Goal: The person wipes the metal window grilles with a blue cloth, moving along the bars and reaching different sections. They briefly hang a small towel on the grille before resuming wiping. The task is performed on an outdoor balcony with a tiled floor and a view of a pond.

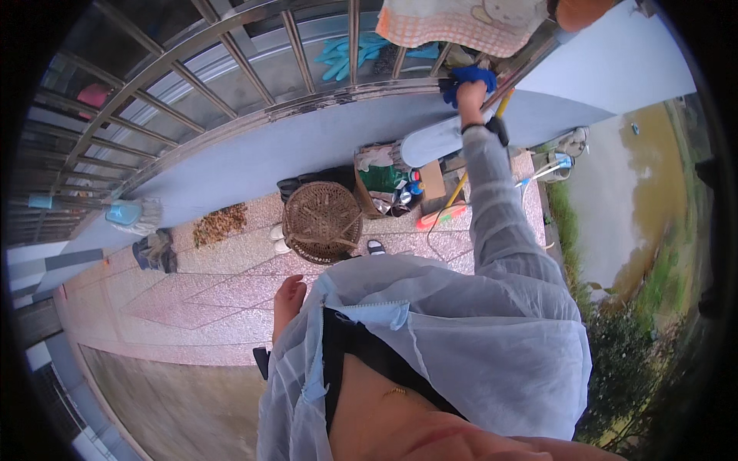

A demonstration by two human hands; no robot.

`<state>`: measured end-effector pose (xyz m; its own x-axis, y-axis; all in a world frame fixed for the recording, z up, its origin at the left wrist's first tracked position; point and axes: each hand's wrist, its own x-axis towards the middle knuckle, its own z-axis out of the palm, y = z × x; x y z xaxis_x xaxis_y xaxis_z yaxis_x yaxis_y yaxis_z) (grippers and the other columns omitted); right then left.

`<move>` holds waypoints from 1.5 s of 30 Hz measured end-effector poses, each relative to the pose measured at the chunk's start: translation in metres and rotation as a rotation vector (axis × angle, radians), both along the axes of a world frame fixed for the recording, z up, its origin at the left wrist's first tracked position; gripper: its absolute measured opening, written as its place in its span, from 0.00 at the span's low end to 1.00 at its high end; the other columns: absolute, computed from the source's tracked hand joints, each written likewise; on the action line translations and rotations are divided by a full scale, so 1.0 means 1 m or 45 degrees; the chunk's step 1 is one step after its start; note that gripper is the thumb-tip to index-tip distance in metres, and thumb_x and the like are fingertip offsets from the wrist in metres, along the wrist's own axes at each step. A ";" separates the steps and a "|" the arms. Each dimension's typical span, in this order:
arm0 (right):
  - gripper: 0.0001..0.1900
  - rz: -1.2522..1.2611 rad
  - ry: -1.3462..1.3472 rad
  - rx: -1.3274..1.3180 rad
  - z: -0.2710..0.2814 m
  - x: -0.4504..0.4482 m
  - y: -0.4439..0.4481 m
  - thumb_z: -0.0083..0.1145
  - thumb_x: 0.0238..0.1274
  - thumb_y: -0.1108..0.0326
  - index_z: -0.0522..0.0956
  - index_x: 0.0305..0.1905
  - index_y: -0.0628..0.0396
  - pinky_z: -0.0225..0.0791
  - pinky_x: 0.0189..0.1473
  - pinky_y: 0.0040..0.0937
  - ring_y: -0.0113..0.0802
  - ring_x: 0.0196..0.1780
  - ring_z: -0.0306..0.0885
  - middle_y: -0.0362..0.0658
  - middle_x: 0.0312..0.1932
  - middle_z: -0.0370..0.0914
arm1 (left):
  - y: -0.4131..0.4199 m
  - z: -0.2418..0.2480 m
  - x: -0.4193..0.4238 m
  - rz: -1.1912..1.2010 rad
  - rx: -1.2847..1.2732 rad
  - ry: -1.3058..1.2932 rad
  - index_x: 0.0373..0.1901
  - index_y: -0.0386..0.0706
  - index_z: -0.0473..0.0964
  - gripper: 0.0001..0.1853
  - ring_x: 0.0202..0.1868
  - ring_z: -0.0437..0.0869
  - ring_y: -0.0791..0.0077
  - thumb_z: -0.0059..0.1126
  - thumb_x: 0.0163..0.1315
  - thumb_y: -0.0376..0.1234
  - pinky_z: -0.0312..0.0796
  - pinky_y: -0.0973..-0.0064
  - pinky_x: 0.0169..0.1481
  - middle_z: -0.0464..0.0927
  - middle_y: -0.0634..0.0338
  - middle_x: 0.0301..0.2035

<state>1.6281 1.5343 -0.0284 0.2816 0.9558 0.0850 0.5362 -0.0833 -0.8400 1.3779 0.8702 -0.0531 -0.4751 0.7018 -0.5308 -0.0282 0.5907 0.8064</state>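
My right hand (pixel 472 99) reaches out to the window sill and grips a dark blue cloth or glove (pixel 481 75); which of the two it is I cannot tell. Just beyond it, a checked orange-and-white towel (pixel 461 23) hangs over the metal window bars (pixel 298 52). Turquoise rubber gloves (pixel 340 56) lie behind the bars, left of the towel. Down at my side, my left hand (pixel 289 299) hangs with loosely bent fingers and nothing visible in it. A round wicker basket (pixel 323 222) stands on the floor before me.
Beside the basket stands a cardboard box (pixel 432 180) with bottles and cans. A broom with a red head (pixel 441 215) leans by the wall, near a pale blue board-like object (pixel 429 144). Farther left are a mop (pixel 130 216) and a dark bag (pixel 155 252). Water (pixel 605 190) lies past the floor's right edge.
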 end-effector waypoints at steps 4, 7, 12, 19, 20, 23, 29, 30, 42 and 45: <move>0.08 0.168 -0.306 0.855 -0.024 -0.034 -0.090 0.54 0.55 0.75 0.84 0.35 0.61 0.73 0.51 0.55 0.65 0.46 0.78 0.61 0.39 0.82 | 0.004 0.008 0.008 0.056 -0.081 0.089 0.58 0.38 0.79 0.18 0.43 0.86 0.69 0.60 0.69 0.34 0.77 0.71 0.51 0.85 0.53 0.40; 0.06 0.505 -0.643 0.854 -0.021 -0.057 -0.117 0.57 0.55 0.72 0.84 0.34 0.58 0.74 0.48 0.53 0.62 0.48 0.78 0.57 0.41 0.81 | 0.002 0.015 0.011 0.068 -0.025 0.143 0.58 0.37 0.78 0.18 0.41 0.85 0.70 0.60 0.70 0.34 0.76 0.72 0.50 0.85 0.54 0.39; 0.09 0.678 -0.917 0.526 0.003 -0.090 -0.089 0.57 0.57 0.68 0.83 0.36 0.62 0.77 0.47 0.53 0.57 0.48 0.80 0.56 0.43 0.82 | -0.004 0.016 0.023 0.090 -0.007 0.230 0.57 0.37 0.78 0.17 0.40 0.86 0.69 0.60 0.70 0.34 0.77 0.71 0.48 0.86 0.54 0.37; 0.10 1.039 -0.558 0.988 0.009 -0.092 -0.132 0.54 0.59 0.69 0.82 0.36 0.65 0.75 0.48 0.54 0.61 0.46 0.80 0.59 0.44 0.81 | 0.002 0.016 0.042 0.077 -0.050 0.276 0.55 0.38 0.79 0.17 0.42 0.89 0.59 0.61 0.68 0.35 0.78 0.66 0.49 0.87 0.47 0.38; 0.10 1.028 -0.684 0.957 0.009 -0.100 -0.136 0.54 0.59 0.69 0.84 0.36 0.63 0.75 0.49 0.54 0.61 0.45 0.81 0.58 0.43 0.82 | 0.001 0.017 0.045 0.080 -0.040 0.299 0.55 0.38 0.79 0.17 0.42 0.89 0.60 0.61 0.68 0.35 0.79 0.66 0.50 0.87 0.47 0.38; 0.10 1.052 -1.076 0.483 0.012 -0.131 -0.130 0.54 0.59 0.69 0.85 0.36 0.60 0.76 0.50 0.53 0.59 0.46 0.82 0.55 0.44 0.84 | -0.005 0.020 0.055 0.125 -0.063 0.302 0.55 0.38 0.79 0.17 0.43 0.89 0.61 0.61 0.68 0.35 0.78 0.66 0.50 0.87 0.47 0.39; 0.15 0.945 -0.984 0.298 0.035 -0.163 -0.097 0.55 0.62 0.61 0.85 0.43 0.59 0.78 0.53 0.52 0.59 0.51 0.84 0.57 0.47 0.84 | -0.036 0.014 0.079 0.259 -0.102 0.181 0.57 0.38 0.79 0.17 0.43 0.88 0.65 0.60 0.69 0.34 0.77 0.69 0.52 0.87 0.51 0.39; 0.16 0.898 -0.983 0.316 0.038 -0.162 -0.099 0.55 0.62 0.59 0.85 0.43 0.60 0.79 0.52 0.52 0.59 0.51 0.85 0.57 0.47 0.84 | -0.044 0.012 0.083 0.292 -0.088 0.162 0.57 0.38 0.79 0.17 0.43 0.88 0.65 0.60 0.69 0.34 0.77 0.69 0.52 0.87 0.51 0.39; 0.15 1.145 -0.764 0.509 0.007 -0.160 -0.213 0.55 0.63 0.59 0.83 0.33 0.60 0.77 0.46 0.55 0.59 0.42 0.84 0.59 0.36 0.83 | -0.091 -0.019 0.105 0.557 -0.068 0.101 0.57 0.38 0.79 0.18 0.39 0.85 0.73 0.61 0.68 0.34 0.76 0.73 0.46 0.86 0.55 0.36; 0.14 1.125 -0.940 0.460 0.019 -0.182 -0.194 0.55 0.63 0.60 0.84 0.35 0.60 0.78 0.47 0.54 0.58 0.44 0.85 0.58 0.40 0.83 | -0.088 -0.020 0.097 0.512 -0.055 0.156 0.57 0.39 0.79 0.18 0.38 0.86 0.71 0.61 0.68 0.33 0.77 0.72 0.45 0.86 0.54 0.35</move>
<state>1.4466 1.3400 -0.0089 -0.6866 0.6819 0.2521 0.6503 0.7311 -0.2063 1.4751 0.7826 -0.0735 -0.7678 0.4259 -0.4786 -0.1692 0.5858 0.7926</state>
